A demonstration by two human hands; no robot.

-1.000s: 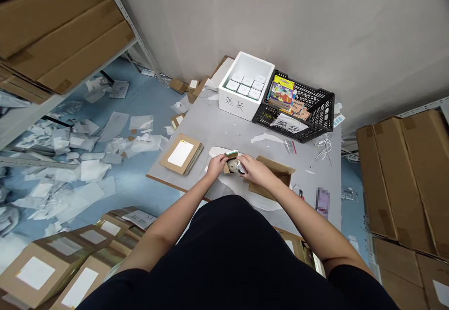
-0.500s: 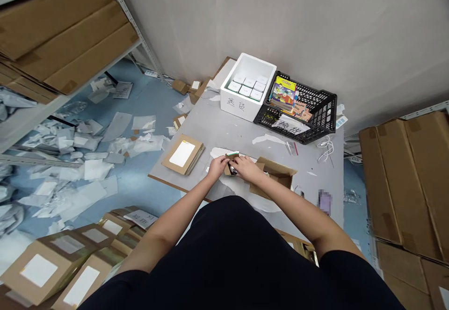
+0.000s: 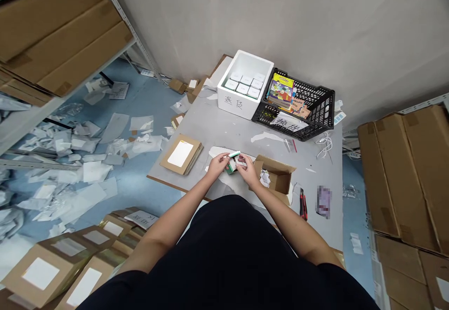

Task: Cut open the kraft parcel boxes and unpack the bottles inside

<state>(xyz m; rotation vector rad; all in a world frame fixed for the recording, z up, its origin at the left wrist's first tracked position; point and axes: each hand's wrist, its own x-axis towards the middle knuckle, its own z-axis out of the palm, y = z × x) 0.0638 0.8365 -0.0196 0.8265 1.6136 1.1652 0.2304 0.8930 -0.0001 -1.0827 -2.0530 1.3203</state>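
Near the front edge of the grey table, my left hand [image 3: 218,164] and my right hand [image 3: 248,169] hold a small green and white box [image 3: 232,164] between them. Its top flap stands up, and the fingers of both hands are closed on its sides. Beneath it lies white paper [image 3: 228,183]. Just right of my right hand an open brown carton [image 3: 280,179] holds crumpled white paper [image 3: 264,178]. A red and black box cutter [image 3: 303,204] rests on the table to the right of the carton.
A white foam box [image 3: 239,106] with several small white boxes stands at the back, beside a black crate [image 3: 315,113] with books. Flat brown packages [image 3: 180,153] lie at the left. A blurred purple object [image 3: 323,201] is at the right. Paper scraps cover the floor at left.
The small box between my hands has turned, now showing its green side and raised flap. My right hand has shifted slightly, and the box cutter and the paper in the carton show more fully.
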